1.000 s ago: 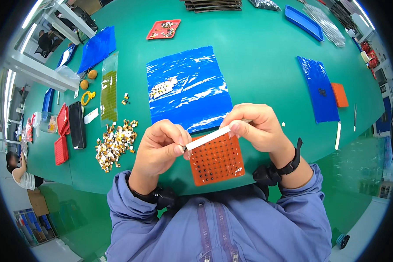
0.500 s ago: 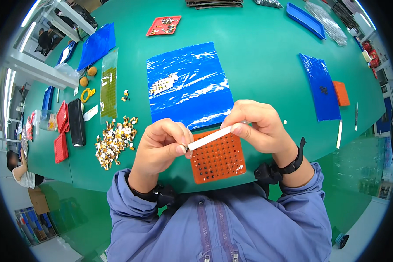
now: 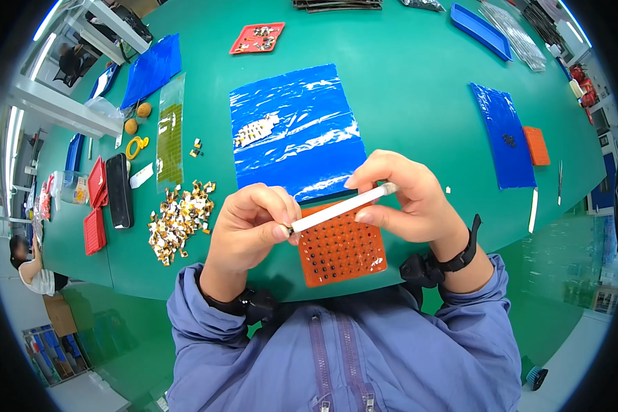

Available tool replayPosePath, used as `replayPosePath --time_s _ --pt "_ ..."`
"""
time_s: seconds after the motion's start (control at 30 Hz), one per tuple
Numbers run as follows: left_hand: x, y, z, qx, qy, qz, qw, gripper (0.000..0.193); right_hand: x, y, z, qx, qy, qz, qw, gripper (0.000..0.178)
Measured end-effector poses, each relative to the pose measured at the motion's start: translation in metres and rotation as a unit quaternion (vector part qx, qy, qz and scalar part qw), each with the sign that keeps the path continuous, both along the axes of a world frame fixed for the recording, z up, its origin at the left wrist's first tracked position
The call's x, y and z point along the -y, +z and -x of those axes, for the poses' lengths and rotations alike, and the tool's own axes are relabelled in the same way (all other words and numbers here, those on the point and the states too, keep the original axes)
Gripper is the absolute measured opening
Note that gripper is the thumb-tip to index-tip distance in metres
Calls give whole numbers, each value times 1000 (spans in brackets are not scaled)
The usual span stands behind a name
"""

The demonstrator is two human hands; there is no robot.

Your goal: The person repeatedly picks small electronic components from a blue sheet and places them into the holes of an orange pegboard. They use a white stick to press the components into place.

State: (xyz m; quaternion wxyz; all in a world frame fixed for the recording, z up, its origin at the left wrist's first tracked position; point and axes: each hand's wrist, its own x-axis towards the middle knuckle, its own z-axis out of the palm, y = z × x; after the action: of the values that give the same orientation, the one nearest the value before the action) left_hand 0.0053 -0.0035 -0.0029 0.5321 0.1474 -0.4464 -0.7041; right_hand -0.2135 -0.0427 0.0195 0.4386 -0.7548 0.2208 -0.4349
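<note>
My left hand (image 3: 254,218) is closed in a pinch at the left end of a slim white stick (image 3: 333,211). A tiny dark piece (image 3: 290,230) shows at that end between thumb and forefinger; its kind is too small to make out. My right hand (image 3: 402,199) has thumb and forefinger spread apart on either side of the stick, whose clouded right end lies between them; whether another finger touches it, I cannot tell. Beneath the stick sits an orange square tray (image 3: 345,271) with rows of holes, several filled with small black pieces.
Left of my hands lies a pile of small white-and-gold parts (image 3: 178,223). A blue sheet (image 3: 295,161) ahead carries rows of small white pieces (image 3: 257,130). A black case (image 3: 119,192) and red trays (image 3: 95,232) lie left; another blue sheet (image 3: 498,137) and orange block (image 3: 536,145) lie right.
My right thumb and forefinger have parted from their pinch on the stick, baring its right end. My left hand keeps its pinch, nearly in place.
</note>
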Motion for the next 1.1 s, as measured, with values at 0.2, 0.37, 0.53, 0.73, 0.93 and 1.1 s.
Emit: replayPosePath --time_s 0.2,0.37,0.53,0.73,0.93,1.1 --pt "0 0 -2 22 -3 3 1000 8 2 -1 6 -102 -5 53 993 9" --pt "1 -1 -1 24 23 1 999 7 0 0 5 -87 5 27 996 9" --pt "4 0 0 38 98 -31 994 6 -8 7 3 -53 -54 -17 997 9" --pt "11 -3 -2 119 132 -53 983 5 -14 15 -4 44 -4 103 994 15" --pt "11 -4 -1 151 83 -71 982 7 -30 19 -21 -32 79 179 980 16" --pt "10 -3 -1 161 59 -72 983 7 -32 15 -24 -32 88 180 979 18"
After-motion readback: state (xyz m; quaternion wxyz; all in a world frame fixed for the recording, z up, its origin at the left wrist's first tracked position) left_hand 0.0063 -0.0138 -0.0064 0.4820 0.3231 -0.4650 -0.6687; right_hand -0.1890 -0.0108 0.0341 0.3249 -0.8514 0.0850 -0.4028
